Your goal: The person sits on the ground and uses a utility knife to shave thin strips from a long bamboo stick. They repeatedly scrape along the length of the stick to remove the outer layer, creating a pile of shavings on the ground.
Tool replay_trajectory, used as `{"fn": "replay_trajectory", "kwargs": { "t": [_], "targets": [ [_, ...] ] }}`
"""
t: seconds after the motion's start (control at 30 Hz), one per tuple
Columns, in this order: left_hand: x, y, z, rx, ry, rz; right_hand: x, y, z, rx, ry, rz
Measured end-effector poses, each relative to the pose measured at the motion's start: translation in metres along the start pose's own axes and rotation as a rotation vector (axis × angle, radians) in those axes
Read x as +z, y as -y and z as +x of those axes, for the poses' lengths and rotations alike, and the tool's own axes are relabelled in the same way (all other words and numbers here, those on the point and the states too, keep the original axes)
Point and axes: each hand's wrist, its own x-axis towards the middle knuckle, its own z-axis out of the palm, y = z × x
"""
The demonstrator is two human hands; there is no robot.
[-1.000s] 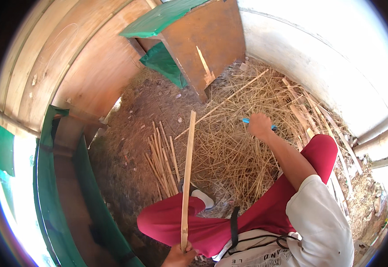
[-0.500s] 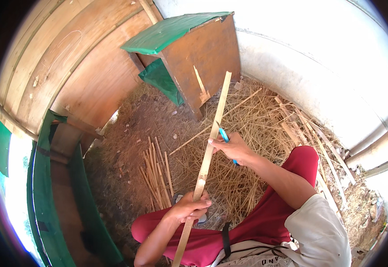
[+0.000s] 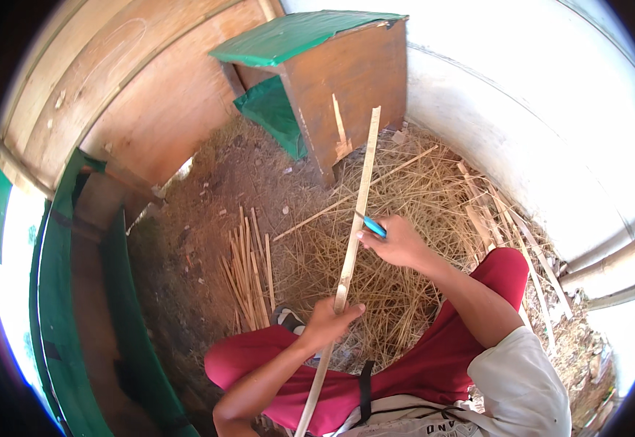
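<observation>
Pale wood fills both hands: the left hand [image 3: 330, 318] is closed around the lower part of a long thin strip [image 3: 354, 233] that slants up and away from the person's lap, while the right hand [image 3: 397, 244] grips a small blue-handled tool [image 3: 374, 226] pressed against the strip's middle. Red trousers [image 3: 477, 342] cover the bent knees beneath. Just left of the knees lies a bundle of short sticks [image 3: 248, 273] on the dirt, straw [image 3: 419, 197] spreads beyond, and a green-roofed wooden box [image 3: 332, 80] stands against the wall.
</observation>
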Motion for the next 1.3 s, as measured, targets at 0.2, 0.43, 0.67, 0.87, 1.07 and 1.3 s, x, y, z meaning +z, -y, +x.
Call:
{"fn": "replay_trajectory", "kwargs": {
  "t": [0.2, 0.43, 0.67, 0.87, 1.07, 1.3],
  "targets": [
    [-0.010, 0.013, 0.008, 0.116, -0.083, 0.125, 0.032, -0.001, -0.032, -0.198, -0.077, -0.423],
    [-0.007, 0.014, 0.004, 0.016, -0.089, 0.070, 0.047, 0.007, -0.034, -0.186, 0.085, -0.557],
    [0.001, 0.036, 0.003, 0.059, -0.122, 0.206, 0.060, 0.003, -0.029, -0.242, -0.013, -0.594],
    [0.000, 0.037, 0.001, 0.043, -0.171, 0.283, 0.064, -0.002, -0.022, -0.233, -0.040, -0.592],
    [-0.001, 0.028, 0.000, -0.022, -0.164, 0.277, 0.067, -0.004, -0.015, -0.193, -0.030, -0.580],
    [0.006, 0.037, -0.007, -0.025, -0.114, 0.320, 0.055, -0.032, 0.012, -0.149, -0.126, -0.598]
  ]
}}
